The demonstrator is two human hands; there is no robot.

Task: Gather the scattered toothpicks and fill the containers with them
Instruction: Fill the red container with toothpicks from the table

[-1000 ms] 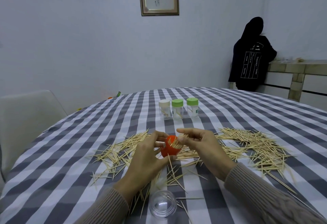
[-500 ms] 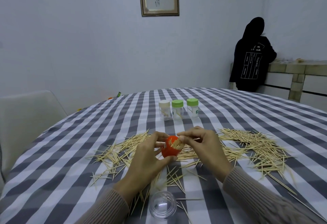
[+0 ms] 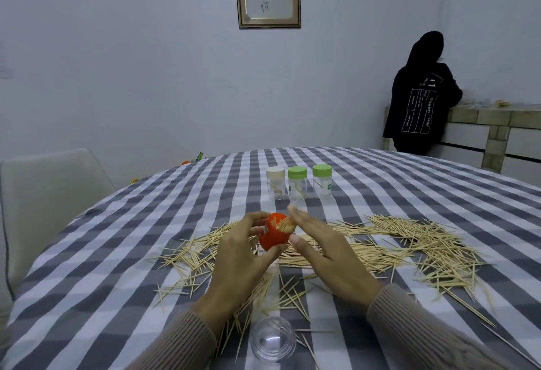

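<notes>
I see the checked table (image 3: 117, 252) strewn mid-way across with loose toothpicks (image 3: 409, 241). Toward its far edge stand three capped jars (image 3: 297, 184); a clear cup (image 3: 272, 340) sits at the near edge. My left hand (image 3: 237, 261) curls round the orange container (image 3: 273, 235), toothpick ends showing in its mouth. My right hand (image 3: 325, 249) lies beside it, fingers straight and together, tips at those ends.

Pale wooden toothpicks (image 3: 404, 241) lay matt on the woven checked cloth (image 3: 117, 252) covering the surface. The orange container (image 3: 273, 236) looked smooth plastic; the clear cap (image 3: 272, 340) nearest the cloth's front edge was glossy.
</notes>
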